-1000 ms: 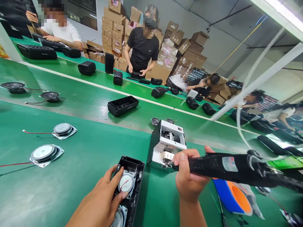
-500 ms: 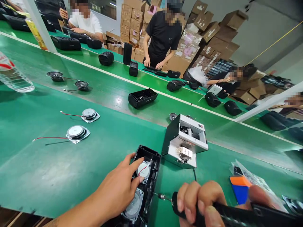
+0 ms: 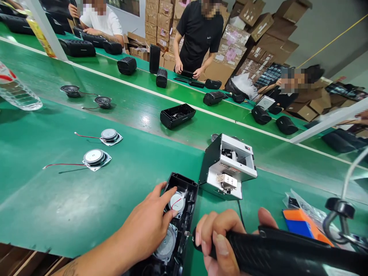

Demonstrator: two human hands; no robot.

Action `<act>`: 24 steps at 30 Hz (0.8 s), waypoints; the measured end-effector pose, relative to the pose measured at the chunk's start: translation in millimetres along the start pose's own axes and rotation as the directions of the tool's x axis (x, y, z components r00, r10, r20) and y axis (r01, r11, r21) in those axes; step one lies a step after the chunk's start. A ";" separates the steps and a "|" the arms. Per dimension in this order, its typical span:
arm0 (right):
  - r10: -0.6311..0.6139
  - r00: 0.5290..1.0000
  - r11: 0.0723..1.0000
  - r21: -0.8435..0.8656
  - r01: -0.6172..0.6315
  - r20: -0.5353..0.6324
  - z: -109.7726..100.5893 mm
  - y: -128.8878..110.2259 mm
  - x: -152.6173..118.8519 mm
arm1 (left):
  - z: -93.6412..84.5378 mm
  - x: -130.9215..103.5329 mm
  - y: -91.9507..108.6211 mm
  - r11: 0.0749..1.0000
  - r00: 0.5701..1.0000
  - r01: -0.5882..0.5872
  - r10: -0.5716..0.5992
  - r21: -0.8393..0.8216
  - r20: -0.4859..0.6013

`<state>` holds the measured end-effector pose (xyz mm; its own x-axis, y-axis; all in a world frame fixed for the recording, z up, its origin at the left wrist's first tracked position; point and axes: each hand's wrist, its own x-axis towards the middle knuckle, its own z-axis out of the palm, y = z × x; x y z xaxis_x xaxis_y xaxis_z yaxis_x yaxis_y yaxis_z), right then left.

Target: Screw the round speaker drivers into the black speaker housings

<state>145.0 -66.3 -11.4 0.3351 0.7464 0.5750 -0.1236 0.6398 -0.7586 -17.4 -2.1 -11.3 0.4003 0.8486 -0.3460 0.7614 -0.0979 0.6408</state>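
I am looking down at a green surface in the lower half of the frame. My left hand, at bottom centre, is lying with its fingers spread wide on the open black speaker housing, fingertips pressing on the round silver-backed speaker driver seated in it. A second driver is sitting lower in the same housing, partly under my palm. My right hand, lower right of centre, is wrapping tightly around the black electric screwdriver, which is running off toward the right edge; its bit is touching the housing's right rim. Just above, at centre, a small white and black screw feeder machine is standing on the surface. At mid left, two loose speaker drivers with red wires are lying apart from the housing. At the lower right an orange and blue box is lying beside the tool. Other people are working across the far belt in the upper frame.
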 end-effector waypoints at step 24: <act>0.066 0.982 0.995 -0.064 -0.078 -0.176 13.0 11.2 -19.0 | 1.2 -0.2 -2.9 1.000 1.000 0.009 -0.009 -0.020 0.014</act>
<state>125.1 -71.0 -26.9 0.4857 0.7430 0.4605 -0.0893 0.5662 -0.8194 -19.1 -2.5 -13.9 0.4005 0.8423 -0.3608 0.7548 -0.0800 0.6511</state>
